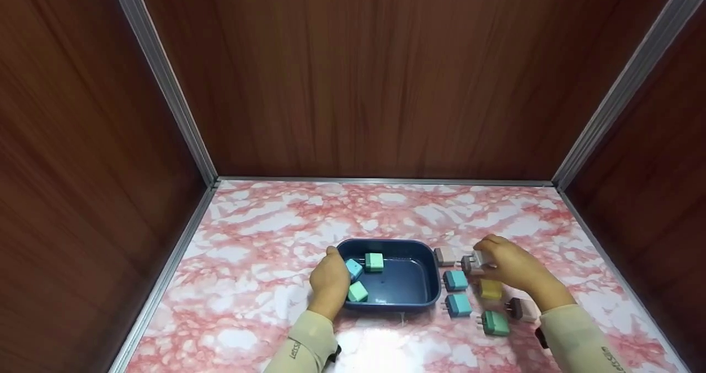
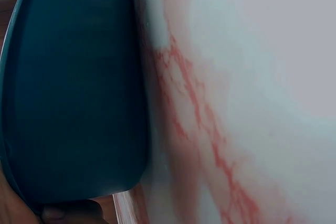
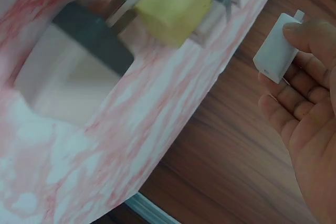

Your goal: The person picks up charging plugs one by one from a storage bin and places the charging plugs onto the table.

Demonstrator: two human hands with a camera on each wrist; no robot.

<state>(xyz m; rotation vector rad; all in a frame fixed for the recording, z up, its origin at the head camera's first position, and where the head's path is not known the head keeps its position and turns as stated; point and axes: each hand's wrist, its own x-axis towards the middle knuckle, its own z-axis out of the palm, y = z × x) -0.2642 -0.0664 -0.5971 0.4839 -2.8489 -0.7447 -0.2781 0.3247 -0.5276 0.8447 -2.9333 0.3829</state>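
Observation:
My left hand [image 1: 330, 276] grips the left end of a dark blue plastic box [image 1: 408, 284]. Its outer wall [image 2: 73, 87] fills much of the left wrist view, with fingertips [image 2: 68, 212] at the lower edge. Inside lie two green charger plugs [image 1: 374, 262] and a blue charger plug [image 1: 353, 270], partly behind my hand. Over the plugs on the right, my right hand [image 1: 510, 262] pinches a white charger plug [image 3: 277, 48] between thumb and fingers. Below it is a yellow charger plug [image 3: 173, 6]; a white and dark grey one [image 3: 73, 61] lies closer to the right wrist camera.
Right of the box lie two blue charger plugs [image 1: 458, 305], a green one [image 1: 495, 323], a pinkish one [image 1: 444, 256] and a pale one with a dark face [image 1: 522, 309]. Brown wood-look panels [image 1: 380, 75] with metal edge strips [image 1: 165, 80] enclose the marbled tabletop [image 1: 242, 284].

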